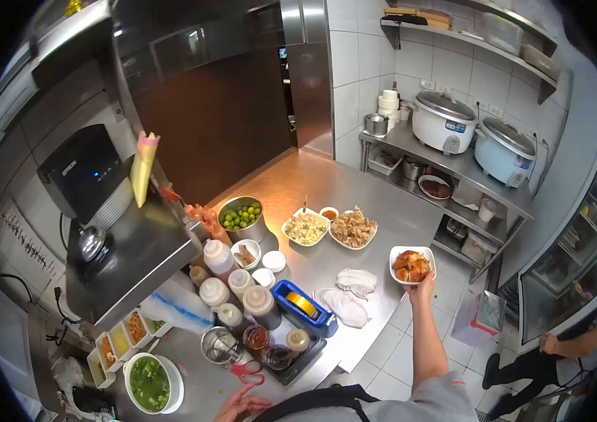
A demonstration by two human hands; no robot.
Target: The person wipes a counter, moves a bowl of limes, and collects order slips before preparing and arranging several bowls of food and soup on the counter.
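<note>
My right hand (421, 290) grips a white square bowl (397, 279) from its near side, holding it out past the counter's right edge. Glossy browned pieces of what looks like roast chicken (411, 267) fill the bowl. Low in the view, my left hand (243, 406) is empty with its fingers stretched out, close to red-handled scissors (248, 372); part of it is cut off. On the counter stand a bowl of pale chopped food (306, 229), a bowl of brown fried pieces (353, 230) and a small cup of orange sauce (328, 213).
Sauce bottles (260, 306), a blue tape dispenser (304, 307) and white cloths (344, 307) crowd the counter's near side. A pot of green limes (241, 214) stands farther back. Rice cookers (444, 123) occupy the right shelf. Another person (586, 348) stands at far right by the glass-door fridge (565, 260).
</note>
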